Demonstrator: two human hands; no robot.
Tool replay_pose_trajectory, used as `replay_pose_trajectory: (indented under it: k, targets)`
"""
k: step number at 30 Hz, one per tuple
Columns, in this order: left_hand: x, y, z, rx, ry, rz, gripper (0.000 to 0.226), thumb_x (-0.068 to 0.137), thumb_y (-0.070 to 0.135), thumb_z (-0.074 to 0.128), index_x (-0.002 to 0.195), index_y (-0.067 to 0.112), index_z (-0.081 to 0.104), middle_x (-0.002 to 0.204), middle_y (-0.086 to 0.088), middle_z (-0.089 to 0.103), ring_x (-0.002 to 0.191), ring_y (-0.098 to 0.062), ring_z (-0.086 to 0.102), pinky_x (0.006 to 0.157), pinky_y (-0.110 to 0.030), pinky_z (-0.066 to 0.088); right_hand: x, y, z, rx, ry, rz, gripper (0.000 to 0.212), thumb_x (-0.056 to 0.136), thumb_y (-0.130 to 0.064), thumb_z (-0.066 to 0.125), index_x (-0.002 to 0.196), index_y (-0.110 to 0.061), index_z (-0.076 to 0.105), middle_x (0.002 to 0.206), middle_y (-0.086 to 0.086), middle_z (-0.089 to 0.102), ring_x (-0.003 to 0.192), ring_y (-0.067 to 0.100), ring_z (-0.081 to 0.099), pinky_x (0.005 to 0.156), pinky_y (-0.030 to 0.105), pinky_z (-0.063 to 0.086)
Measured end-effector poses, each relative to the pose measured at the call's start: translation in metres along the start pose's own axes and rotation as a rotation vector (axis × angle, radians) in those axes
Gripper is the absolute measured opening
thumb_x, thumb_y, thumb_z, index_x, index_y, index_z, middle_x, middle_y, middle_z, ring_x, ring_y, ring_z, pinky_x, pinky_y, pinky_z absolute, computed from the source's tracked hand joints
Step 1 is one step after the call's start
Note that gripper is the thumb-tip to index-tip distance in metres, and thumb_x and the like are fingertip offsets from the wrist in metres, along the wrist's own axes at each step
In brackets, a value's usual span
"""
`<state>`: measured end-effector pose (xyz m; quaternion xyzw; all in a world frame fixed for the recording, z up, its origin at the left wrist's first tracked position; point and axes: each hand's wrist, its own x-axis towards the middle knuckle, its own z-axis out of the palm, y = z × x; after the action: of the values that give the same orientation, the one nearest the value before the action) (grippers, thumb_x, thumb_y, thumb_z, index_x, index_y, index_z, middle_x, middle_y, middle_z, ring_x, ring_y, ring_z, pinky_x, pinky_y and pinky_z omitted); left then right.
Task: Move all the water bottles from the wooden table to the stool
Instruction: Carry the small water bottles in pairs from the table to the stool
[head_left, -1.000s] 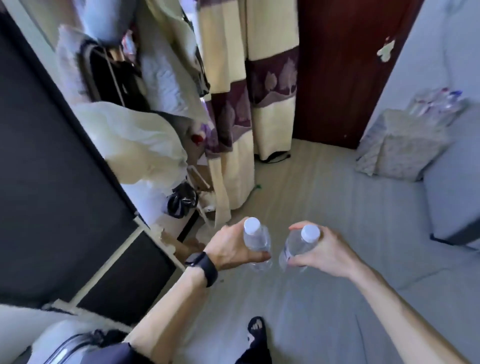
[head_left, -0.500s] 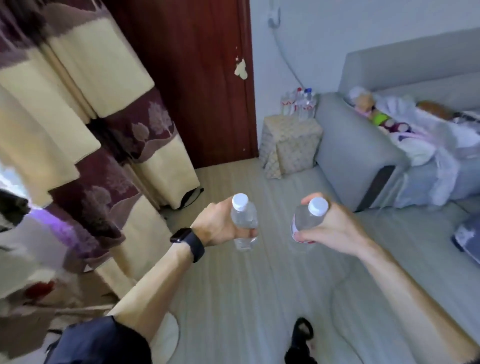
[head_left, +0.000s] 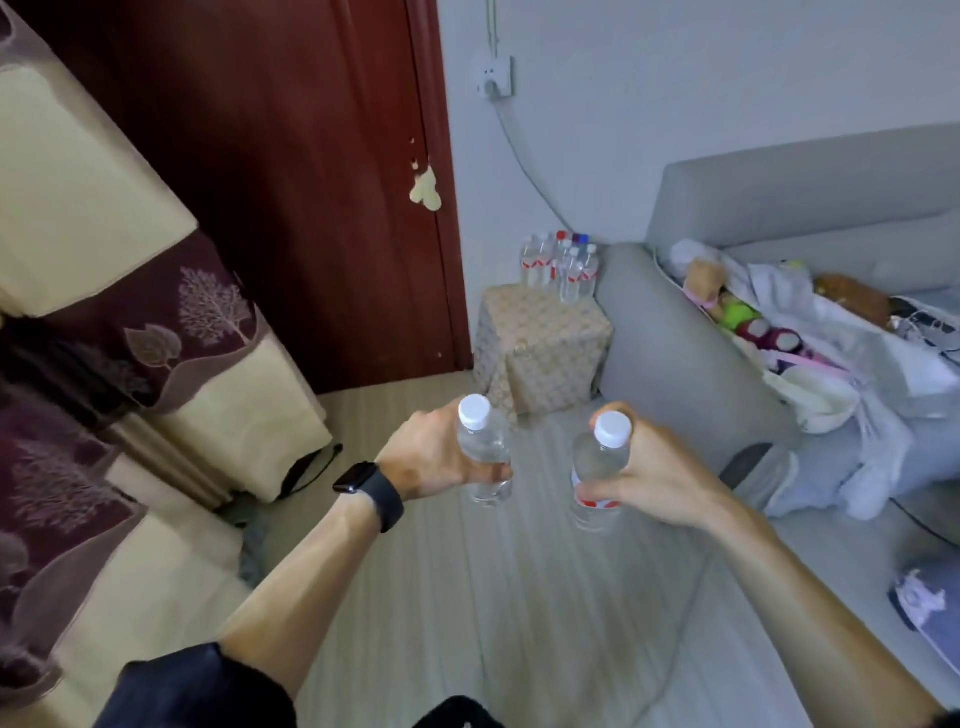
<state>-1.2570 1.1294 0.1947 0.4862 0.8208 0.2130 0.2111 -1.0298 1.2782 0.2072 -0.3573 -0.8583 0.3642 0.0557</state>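
My left hand (head_left: 431, 457) grips a clear water bottle (head_left: 483, 447) with a white cap, held upright above the floor. My right hand (head_left: 654, 473) grips a second clear bottle (head_left: 597, 467) with a white cap and a red-and-white label. Ahead, a stool (head_left: 545, 348) under a patterned beige cover stands between the door and the sofa arm. Several water bottles (head_left: 563, 265) stand on the back of its top. The wooden table is out of view.
A dark red door (head_left: 291, 171) is behind the stool. A grey sofa (head_left: 691, 358) piled with clothes and toys fills the right. Cream and purple curtains (head_left: 130, 322) hang at the left. A cable runs down the wall from a socket (head_left: 496, 78).
My view has swung right from the curtains to the door, stool and sofa. The stool now looks nearer and larger. Both hands keep the same grip on their bottles.
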Motion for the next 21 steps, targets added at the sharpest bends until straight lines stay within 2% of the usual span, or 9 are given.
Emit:
replay_pose_trajectory:
  k: [3,8,11,13,15,18,19,21]
  targets:
    - [0.063,-0.006,-0.004,0.006,-0.030,-0.007,0.051,0.057,0.073,0.074,0.090,0.041,0.052,0.085,0.020,0.066,0.084,-0.005,0.064,0.081,-0.032,0.055,0.059,0.011,-0.020,0.007,0.001,0.004,0.059,0.058,-0.041,0.088,0.102,-0.034,0.048,0.093,-0.013,0.065,0.089,0.012,0.063,0.080,0.035,0.053]
    - [0.173,-0.028,-0.009,0.062,-0.077,0.016,0.046,0.057,0.073,0.075,0.082,0.046,0.045,0.083,0.021,0.062,0.083,-0.008,0.062,0.074,-0.030,0.052,0.167,0.032,-0.036,-0.006,0.002,0.032,0.063,0.051,-0.048,0.084,0.101,-0.035,0.048,0.093,-0.010,0.067,0.087,0.014,0.065,0.081,0.040,0.054]
    - [0.246,-0.047,-0.018,0.056,-0.087,0.005,0.048,0.056,0.074,0.073,0.083,0.045,0.047,0.082,0.020,0.063,0.080,-0.006,0.062,0.071,-0.028,0.052,0.233,0.037,-0.044,0.009,0.006,0.043,0.063,0.048,-0.052,0.083,0.099,-0.036,0.047,0.091,-0.011,0.066,0.086,0.014,0.065,0.080,0.041,0.054]
    - [0.292,-0.060,-0.023,0.063,-0.097,0.004,0.048,0.055,0.076,0.071,0.084,0.046,0.047,0.082,0.019,0.064,0.080,-0.007,0.063,0.070,-0.029,0.052,0.272,0.039,-0.050,0.019,-0.004,0.052,0.062,0.054,-0.043,0.087,0.100,-0.032,0.048,0.093,-0.011,0.065,0.089,0.013,0.064,0.081,0.038,0.053]
    - [0.337,-0.069,-0.030,0.081,-0.112,0.010,0.051,0.054,0.079,0.068,0.087,0.047,0.045,0.084,0.019,0.064,0.081,-0.009,0.063,0.071,-0.032,0.054,0.308,0.042,-0.058,0.022,-0.014,0.070,0.061,0.060,-0.037,0.090,0.104,-0.029,0.049,0.095,-0.010,0.065,0.090,0.012,0.064,0.080,0.033,0.051]
    - [0.395,-0.077,-0.036,0.086,-0.141,0.003,0.059,0.052,0.080,0.069,0.096,0.049,0.044,0.090,0.019,0.065,0.084,-0.010,0.064,0.075,-0.035,0.056,0.354,0.048,-0.069,0.017,-0.024,0.090,0.060,0.063,-0.037,0.090,0.106,-0.027,0.049,0.095,-0.010,0.064,0.085,0.004,0.060,0.069,0.018,0.044]
    - [0.412,-0.079,-0.036,0.078,-0.149,-0.001,0.060,0.052,0.079,0.070,0.097,0.050,0.044,0.090,0.019,0.065,0.084,-0.010,0.064,0.075,-0.035,0.056,0.368,0.051,-0.073,0.015,-0.020,0.097,0.060,0.063,-0.037,0.090,0.106,-0.027,0.049,0.095,-0.011,0.063,0.084,0.003,0.059,0.068,0.017,0.043]
    - [0.443,-0.084,-0.033,0.058,-0.156,-0.019,0.062,0.051,0.079,0.071,0.098,0.048,0.045,0.090,0.019,0.066,0.083,-0.010,0.065,0.074,-0.036,0.056,0.397,0.058,-0.080,0.022,-0.016,0.123,0.060,0.062,-0.037,0.090,0.106,-0.028,0.050,0.095,-0.011,0.062,0.085,0.006,0.059,0.071,0.025,0.047]
